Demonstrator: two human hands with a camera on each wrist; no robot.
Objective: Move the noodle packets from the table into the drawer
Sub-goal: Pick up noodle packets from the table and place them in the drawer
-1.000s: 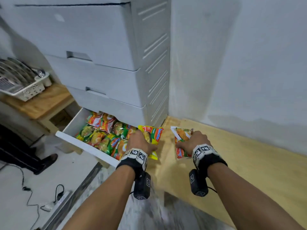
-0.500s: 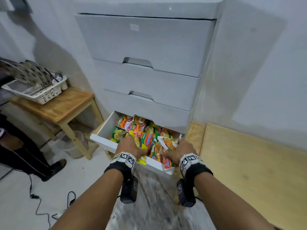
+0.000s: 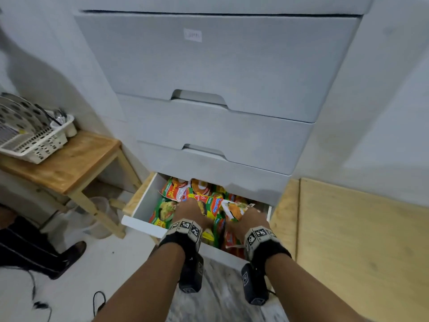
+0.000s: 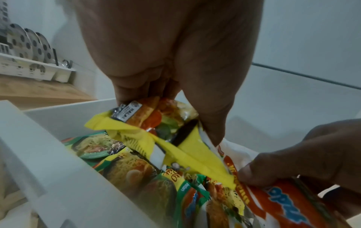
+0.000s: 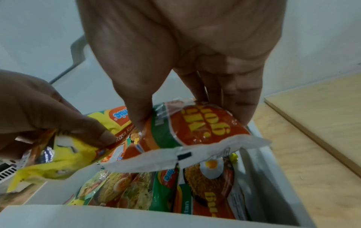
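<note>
The bottom drawer (image 3: 139,209) of a grey cabinet stands open, filled with several noodle packets (image 3: 162,210). My left hand (image 3: 189,213) grips a yellow noodle packet (image 4: 156,134) over the middle of the drawer. To its right, my right hand (image 3: 251,220) pinches a white and orange noodle packet (image 5: 195,132) between thumb and fingers, over the drawer's right side. Both packets hang just above the ones lying in the drawer (image 5: 136,192).
Two closed drawers (image 3: 209,135) sit above the open one. A wooden side table (image 3: 69,163) with a white dish rack (image 3: 30,140) stands at the left. A low plywood table (image 3: 359,240) lies at the right. A person's dark shoe (image 3: 69,252) and cables are on the floor.
Both hands have carried their packets left from the plywood table to above the open drawer. The view has swung to face the cabinet.
</note>
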